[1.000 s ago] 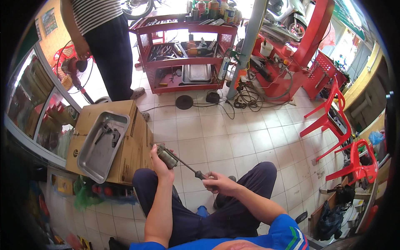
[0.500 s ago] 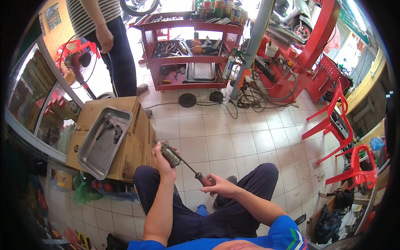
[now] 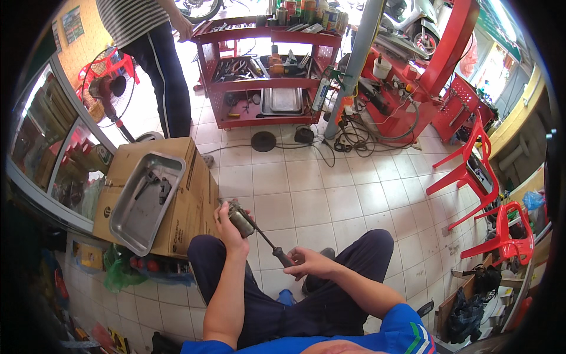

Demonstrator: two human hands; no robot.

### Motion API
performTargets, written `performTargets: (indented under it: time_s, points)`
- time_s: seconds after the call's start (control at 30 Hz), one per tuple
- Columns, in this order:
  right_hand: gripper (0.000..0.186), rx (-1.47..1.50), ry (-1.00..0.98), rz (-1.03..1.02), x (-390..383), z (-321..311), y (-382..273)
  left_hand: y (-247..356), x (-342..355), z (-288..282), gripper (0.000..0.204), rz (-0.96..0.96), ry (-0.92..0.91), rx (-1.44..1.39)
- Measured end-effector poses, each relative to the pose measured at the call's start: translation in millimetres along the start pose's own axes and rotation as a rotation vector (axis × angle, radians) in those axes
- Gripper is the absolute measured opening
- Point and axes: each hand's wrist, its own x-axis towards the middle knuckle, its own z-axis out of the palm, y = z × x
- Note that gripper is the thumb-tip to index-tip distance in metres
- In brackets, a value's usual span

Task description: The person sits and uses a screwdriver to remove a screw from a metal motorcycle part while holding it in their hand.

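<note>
My left hand (image 3: 231,229) is wrapped round a grimy, cylindrical metal part (image 3: 242,225) that looks like a small motor, held above my left knee. A screwdriver (image 3: 281,255) with a dark handle and a long thin shaft runs from my right hand to this part. Its tip meets the near right side of the metal part, though the exact contact is too small to make out. The fingers of my right hand (image 3: 311,263) close on the end of the handle. On the cardboard box (image 3: 197,200) to the left lies a metal tray (image 3: 128,227) with a few dark metal parts (image 3: 160,187).
Ahead stands a red tool cart (image 3: 265,86) loaded with tools and bottles. Cables (image 3: 348,141) lie by a grey post (image 3: 354,82). Two red plastic chairs (image 3: 471,183) are at right, a fan (image 3: 109,88) at left. Another person in dark trousers (image 3: 165,76) stands near the cart.
The screwdriver's handle has turned and dipped slightly, with my right fingers shifting on it. The other person's hand has moved right, to the cart's edge. My left hand stays in place.
</note>
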Motion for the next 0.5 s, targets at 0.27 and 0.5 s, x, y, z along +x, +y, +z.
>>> performTargets:
  time_s: [0.27, 0.5]
  points:
    - [0.058, 0.101, -0.053, 0.054, -5, 0, -17, 2, 1, -2, 0.032, 0.026, 0.010, -0.005]
    - [0.061, 0.004, -0.139, 0.050, 0, -1, -10, 7, -8, 10, 0.030, 0.051, 0.048, 0.015]
